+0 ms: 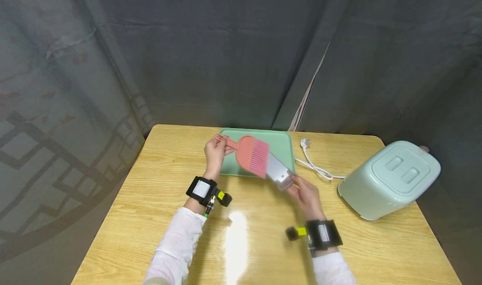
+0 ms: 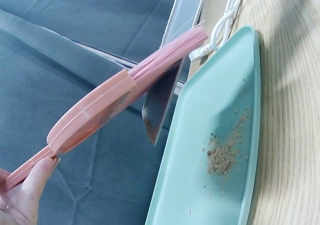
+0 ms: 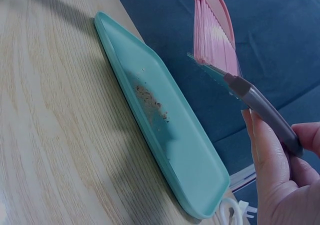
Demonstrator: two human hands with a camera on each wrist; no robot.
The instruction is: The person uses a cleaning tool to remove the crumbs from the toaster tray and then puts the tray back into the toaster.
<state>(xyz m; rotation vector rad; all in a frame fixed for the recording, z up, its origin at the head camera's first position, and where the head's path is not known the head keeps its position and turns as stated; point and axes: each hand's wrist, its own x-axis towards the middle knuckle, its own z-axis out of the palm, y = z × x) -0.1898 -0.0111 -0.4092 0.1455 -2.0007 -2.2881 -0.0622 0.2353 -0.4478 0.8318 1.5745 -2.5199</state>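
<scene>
My left hand (image 1: 216, 152) pinches the thin handle of a pink hand brush (image 1: 245, 153). Its pink bristles lie across a flat metal crumb tray (image 1: 276, 169) and overlap it in every view. With thumb and fingers my right hand (image 1: 306, 194) grips the crumb tray by its grey slotted end. Both things are held up over a mint-green serving tray (image 1: 281, 142). Brown crumbs (image 2: 224, 156) lie in a small heap on the serving tray, with some scattered around it. A few brown bits cling near the tip of the crumb tray in the left wrist view.
A pale green toaster (image 1: 376, 188) with its lid on stands at the table's right side. From it a white cord and plug (image 1: 306, 144) run back beside the serving tray. Grey curtains (image 1: 211, 59) hang right behind the wooden table (image 1: 150, 226).
</scene>
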